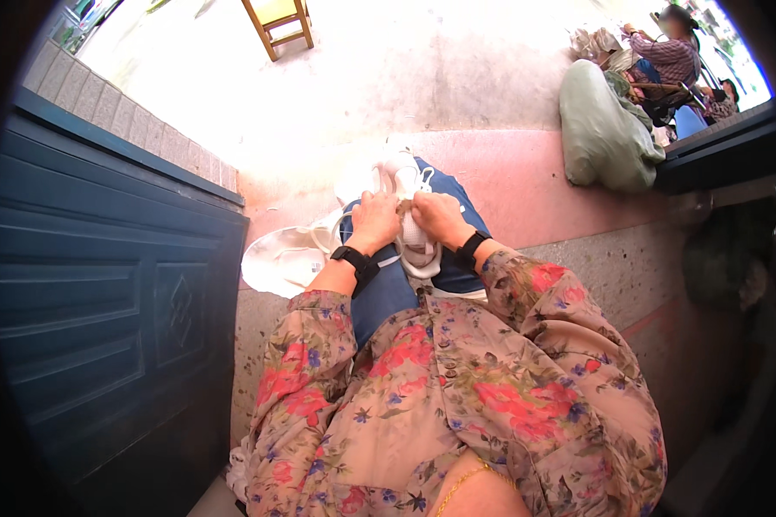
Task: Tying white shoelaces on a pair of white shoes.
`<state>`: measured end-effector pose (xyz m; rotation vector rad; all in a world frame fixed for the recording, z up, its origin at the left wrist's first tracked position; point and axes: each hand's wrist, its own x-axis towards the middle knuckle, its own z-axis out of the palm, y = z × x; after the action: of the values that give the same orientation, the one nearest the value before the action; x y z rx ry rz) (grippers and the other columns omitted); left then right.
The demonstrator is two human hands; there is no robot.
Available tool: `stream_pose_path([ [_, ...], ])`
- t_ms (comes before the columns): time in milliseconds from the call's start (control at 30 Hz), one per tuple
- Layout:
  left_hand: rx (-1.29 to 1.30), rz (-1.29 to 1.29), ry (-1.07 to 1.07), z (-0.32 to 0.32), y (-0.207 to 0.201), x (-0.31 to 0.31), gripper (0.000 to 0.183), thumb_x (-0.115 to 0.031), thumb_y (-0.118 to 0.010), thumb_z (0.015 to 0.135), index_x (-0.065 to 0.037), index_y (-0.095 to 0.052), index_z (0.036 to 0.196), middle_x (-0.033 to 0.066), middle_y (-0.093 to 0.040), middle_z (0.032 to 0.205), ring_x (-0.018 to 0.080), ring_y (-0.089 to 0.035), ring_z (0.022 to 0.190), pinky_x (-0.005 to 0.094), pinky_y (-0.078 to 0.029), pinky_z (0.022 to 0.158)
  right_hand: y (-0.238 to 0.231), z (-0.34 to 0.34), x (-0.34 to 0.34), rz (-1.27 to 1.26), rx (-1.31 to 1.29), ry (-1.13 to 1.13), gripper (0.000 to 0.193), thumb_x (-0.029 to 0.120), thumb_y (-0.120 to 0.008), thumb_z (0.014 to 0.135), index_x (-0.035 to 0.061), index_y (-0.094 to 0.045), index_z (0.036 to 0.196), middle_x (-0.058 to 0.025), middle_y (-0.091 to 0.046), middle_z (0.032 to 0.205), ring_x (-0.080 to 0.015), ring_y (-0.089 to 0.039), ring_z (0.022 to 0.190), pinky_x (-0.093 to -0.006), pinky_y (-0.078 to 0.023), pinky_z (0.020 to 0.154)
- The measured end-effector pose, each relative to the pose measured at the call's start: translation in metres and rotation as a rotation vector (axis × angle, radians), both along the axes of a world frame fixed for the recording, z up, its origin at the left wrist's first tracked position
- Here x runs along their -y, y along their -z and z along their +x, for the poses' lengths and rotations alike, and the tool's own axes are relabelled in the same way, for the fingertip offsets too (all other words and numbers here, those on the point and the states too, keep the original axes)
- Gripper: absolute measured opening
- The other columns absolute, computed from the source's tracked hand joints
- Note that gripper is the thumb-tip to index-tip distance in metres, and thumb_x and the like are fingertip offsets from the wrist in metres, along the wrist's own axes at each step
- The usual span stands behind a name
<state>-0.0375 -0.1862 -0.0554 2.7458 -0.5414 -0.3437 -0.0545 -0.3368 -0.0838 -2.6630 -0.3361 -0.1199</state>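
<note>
A white mesh shoe [418,250] rests across my lap, over my blue trousers [379,302]. My left hand [375,221] is closed at its left edge, and my right hand [440,217] is closed at its right edge, with the knuckles of both facing up. The fingertips are partly hidden, so exactly which part they pinch is unclear. Thin white loops that look like laces [427,178] rise just beyond my right fingers. Further white material [397,164], washed out by bright light, lies past both hands. Each wrist carries a dark band.
On the floor to the left lies a white, hat-like fabric item [284,263]. A blue panelled door [103,302] stands at the left. Far off is a wooden stool [280,30]. A stuffed green sack [603,129] stands at the right, near a seated person [668,56].
</note>
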Motion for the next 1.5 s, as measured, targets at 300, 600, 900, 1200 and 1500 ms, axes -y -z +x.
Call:
stream_pose_path([
  [300,-0.080,-0.099,-0.028,0.004,0.000,0.003,0.021,-0.018,-0.048,0.077,-0.009,-0.060,0.092,0.0134,-0.059,0.096,0.0346,-0.048,0.095,0.0431,-0.041,0.081,-0.014,-0.009,-0.015,-0.005,0.010,-0.030,0.012,0.015,-0.051,0.077,0.0051,-0.057,0.073,-0.0139,-0.059,0.067,-0.0289,-0.060,0.064,-0.0377,-0.047,0.056],
  [600,0.043,-0.276,-0.152,-0.007,0.016,-0.010,0.023,-0.020,-0.054,0.075,-0.009,-0.062,0.095,0.0122,-0.060,0.092,0.0333,-0.051,0.091,0.0408,-0.043,0.079,-0.013,0.007,-0.026,-0.184,0.013,-0.222,0.011,0.012,-0.052,0.072,0.0066,-0.060,0.066,-0.0108,-0.059,0.061,-0.0230,-0.062,0.059,-0.0328,-0.048,0.054],
  [900,0.345,-0.225,0.237,-0.048,-0.023,-0.016,0.024,-0.016,-0.064,0.071,-0.010,-0.063,0.095,0.0046,-0.057,0.107,0.0305,-0.045,0.101,0.0392,-0.040,0.082,-0.052,-0.051,0.025,0.122,-0.169,-0.424,0.019,0.017,-0.046,0.081,0.0024,-0.051,0.070,-0.0166,-0.056,0.066,-0.0320,-0.057,0.060,-0.0422,-0.044,0.055],
  [1200,-0.003,-0.747,0.557,-0.074,-0.082,0.032,0.005,-0.005,-0.057,0.074,-0.006,-0.060,0.071,0.0092,-0.052,0.065,0.0278,-0.050,0.067,0.0365,-0.041,0.066,-0.038,-0.041,0.036,1.201,-0.558,0.159,0.025,0.022,-0.041,0.093,0.0019,-0.053,0.102,-0.0001,-0.053,0.081,-0.0087,-0.051,0.072,-0.0247,-0.043,0.064],
  [1500,-0.247,-0.915,-0.300,-0.044,-0.061,0.002,0.017,-0.012,-0.056,0.084,0.004,-0.061,0.088,0.0014,-0.057,0.070,0.0044,-0.048,0.063,0.0198,-0.040,0.056,-0.067,-0.039,0.011,1.340,-0.610,0.029,0.028,0.021,-0.050,0.089,-0.0013,-0.058,0.105,0.0000,-0.056,0.090,-0.0060,-0.049,0.080,-0.0218,-0.041,0.073],
])
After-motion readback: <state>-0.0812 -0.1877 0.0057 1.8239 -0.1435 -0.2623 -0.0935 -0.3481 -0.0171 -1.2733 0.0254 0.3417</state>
